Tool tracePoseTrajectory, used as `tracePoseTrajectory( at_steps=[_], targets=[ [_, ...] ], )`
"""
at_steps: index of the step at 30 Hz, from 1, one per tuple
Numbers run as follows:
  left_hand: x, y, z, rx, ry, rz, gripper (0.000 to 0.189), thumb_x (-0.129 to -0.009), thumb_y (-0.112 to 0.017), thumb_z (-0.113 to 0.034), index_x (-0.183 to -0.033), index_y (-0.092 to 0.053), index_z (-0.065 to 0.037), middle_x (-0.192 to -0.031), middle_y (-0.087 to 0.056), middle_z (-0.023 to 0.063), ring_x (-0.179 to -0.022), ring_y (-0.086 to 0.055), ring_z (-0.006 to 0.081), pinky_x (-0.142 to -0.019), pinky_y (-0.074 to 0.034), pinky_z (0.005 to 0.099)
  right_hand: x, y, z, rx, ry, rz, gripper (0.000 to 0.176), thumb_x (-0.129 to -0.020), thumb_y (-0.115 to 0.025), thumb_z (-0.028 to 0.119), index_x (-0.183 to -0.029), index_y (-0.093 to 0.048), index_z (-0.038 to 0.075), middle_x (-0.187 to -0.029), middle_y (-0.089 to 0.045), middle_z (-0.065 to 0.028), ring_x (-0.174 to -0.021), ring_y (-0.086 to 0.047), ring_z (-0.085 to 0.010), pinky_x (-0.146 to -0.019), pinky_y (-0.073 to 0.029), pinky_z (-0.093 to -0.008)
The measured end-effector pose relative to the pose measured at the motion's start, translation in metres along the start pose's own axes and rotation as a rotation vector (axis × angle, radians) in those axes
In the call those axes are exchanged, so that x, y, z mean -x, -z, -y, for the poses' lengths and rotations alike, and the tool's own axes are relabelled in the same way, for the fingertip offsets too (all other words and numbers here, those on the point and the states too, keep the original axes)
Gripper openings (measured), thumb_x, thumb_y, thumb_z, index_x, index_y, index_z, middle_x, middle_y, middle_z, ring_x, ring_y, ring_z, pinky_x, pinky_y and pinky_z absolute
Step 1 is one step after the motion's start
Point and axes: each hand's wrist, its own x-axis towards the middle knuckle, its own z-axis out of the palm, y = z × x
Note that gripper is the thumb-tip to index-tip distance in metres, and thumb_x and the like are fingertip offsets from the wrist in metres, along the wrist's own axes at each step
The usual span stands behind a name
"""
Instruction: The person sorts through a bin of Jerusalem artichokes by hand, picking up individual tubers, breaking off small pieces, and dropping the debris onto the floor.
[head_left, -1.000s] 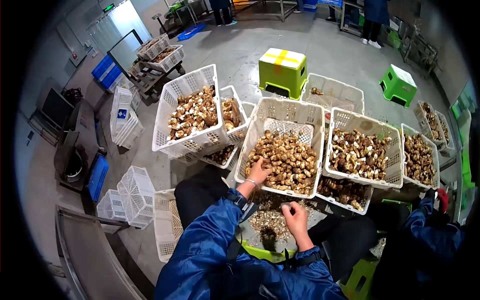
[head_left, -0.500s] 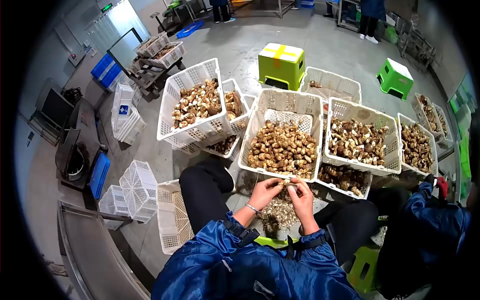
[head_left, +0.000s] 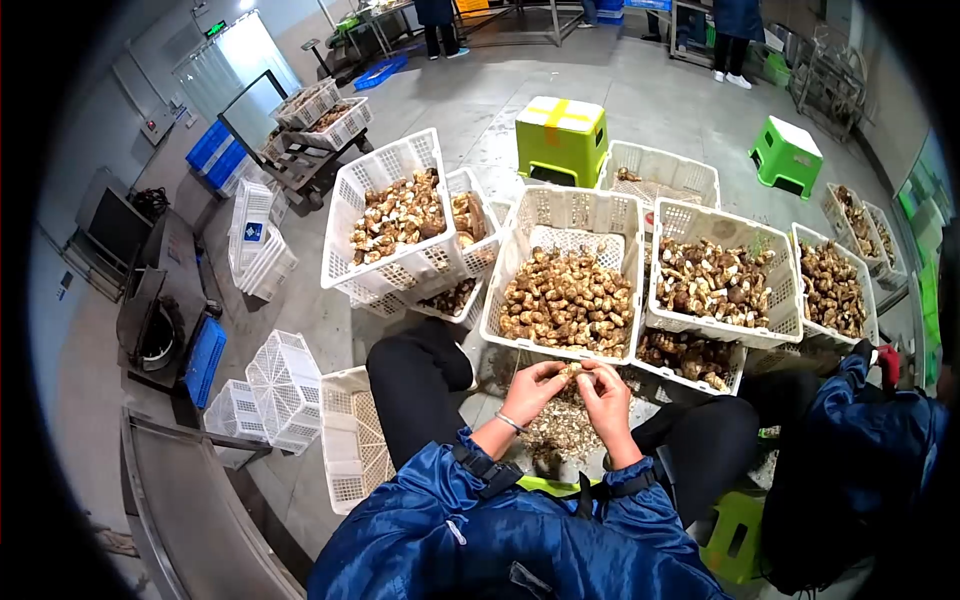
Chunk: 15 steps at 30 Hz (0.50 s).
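Left hand (head_left: 530, 393), right hand (head_left: 606, 398), curled, pinch mushroom (head_left: 572, 370).

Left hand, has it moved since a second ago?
Yes, the left hand has drawn back, from over the middle white plastic crate to just outside its near rim.

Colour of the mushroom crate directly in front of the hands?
White; the crate shows best in the head view.
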Motion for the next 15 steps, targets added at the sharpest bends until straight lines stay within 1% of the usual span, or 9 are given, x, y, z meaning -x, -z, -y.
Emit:
tracePoseTrajectory(
  at_steps=[2, 3, 6, 7, 10, 11, 14, 15],
  targets=[
    [0.004, -0.003, -0.009, 0.023, 0.014, 0.003, 0.033, -0.091, -0.065, -0.009, -0.118, -0.059, 0.008, -0.108, -0.066, 0.01, -0.094, -0.064, 0.0134, -0.083, -0.052, 0.0254, 0.001, 0.005, 0.015, -0.109, -0.257, 0.009, 0.013, -0.091, -0.064, 0.01, -0.096, -0.067, -0.002, -0.073, -0.053, 0.0066, -0.065, -0.041, -0.0019, -0.055, -0.033, -0.0205],
    [0.005, -0.004, -0.013, -0.01, 0.008, 0.003, 0.032, -0.091, -0.065, -0.008, -0.118, -0.059, 0.009, -0.107, -0.066, 0.0104, -0.094, -0.064, 0.0136, -0.083, -0.052, 0.0254, 0.001, 0.005, 0.013, -0.112, -0.243, 0.008, 0.014, -0.091, -0.064, 0.011, -0.098, -0.067, -0.001, -0.071, -0.051, 0.0077, -0.063, -0.04, -0.0019, -0.054, -0.033, -0.0213],
    [0.001, -0.002, -0.007, 0.032, 0.014, 0.012, 0.032, -0.091, -0.065, -0.009, -0.118, -0.059, 0.008, -0.107, -0.067, 0.0102, -0.093, -0.064, 0.0133, -0.083, -0.052, 0.0255, 0.001, 0.002, 0.001, -0.145, -0.21, -0.006, 0.014, -0.092, -0.062, 0.011, -0.1, -0.067, -0.001, -0.072, -0.051, 0.0081, -0.063, -0.04, -0.0018, -0.054, -0.033, -0.0213],
    [0.001, -0.001, -0.008, 0.002, 0.015, 0.014, 0.032, -0.091, -0.065, -0.009, -0.118, -0.06, 0.007, -0.106, -0.067, 0.0098, -0.092, -0.064, 0.0129, -0.082, -0.052, 0.0257, 0.002, 0.003, 0.001, -0.168, -0.262, 0.011, 0.015, -0.093, -0.062, 0.011, -0.102, -0.066, -0.001, -0.072, -0.05, 0.0084, -0.063, -0.041, -0.0018, -0.056, -0.034, -0.0203],
    [-0.002, 0.0, -0.004, 0.021, 0.03, 0.003, 0.032, -0.09, -0.066, -0.009, -0.118, -0.06, 0.007, -0.106, -0.067, 0.0093, -0.091, -0.064, 0.0124, -0.082, -0.052, 0.0257, -0.001, 0.001, -0.001, -0.195, -0.227, -0.059, 0.015, -0.093, -0.062, 0.011, -0.102, -0.066, 0.0, -0.074, -0.052, 0.008, -0.065, -0.041, -0.0013, -0.057, -0.035, -0.0191],
    [-0.002, 0.001, -0.002, 0.004, 0.011, 0.0, 0.032, -0.09, -0.066, -0.009, -0.117, -0.061, 0.007, -0.106, -0.067, 0.0089, -0.092, -0.064, 0.012, -0.082, -0.052, 0.0256, 0.0, -0.001, -0.009, -0.225, -0.201, -0.06, 0.014, -0.093, -0.062, 0.012, -0.102, -0.066, 0.001, -0.079, -0.056, 0.0064, -0.066, -0.042, -0.0009, -0.058, -0.035, -0.0185],
    [-0.002, 0.001, 0.0, -0.076, -0.072, -0.011, 0.03, -0.089, -0.066, -0.009, -0.115, -0.062, 0.005, -0.104, -0.067, 0.0078, -0.091, -0.063, 0.0108, -0.08, -0.052, 0.025, 0.0, 0.003, -0.002, -0.186, -0.226, 0.028, 0.014, -0.093, -0.062, 0.012, -0.101, -0.066, 0.001, -0.081, -0.058, 0.0056, -0.066, -0.042, -0.0008, -0.058, -0.035, -0.0182],
    [0.001, -0.001, -0.003, -0.118, -0.115, -0.015, 0.029, -0.089, -0.067, -0.01, -0.114, -0.062, 0.005, -0.104, -0.067, 0.0075, -0.091, -0.063, 0.0103, -0.08, -0.052, 0.0246, -0.002, 0.0, -0.006, -0.062, -0.089, 0.024, 0.015, -0.093, -0.063, 0.012, -0.103, -0.066, 0.001, -0.077, -0.055, 0.0069, -0.065, -0.042, -0.0008, -0.058, -0.035, -0.0183]
  ],
)
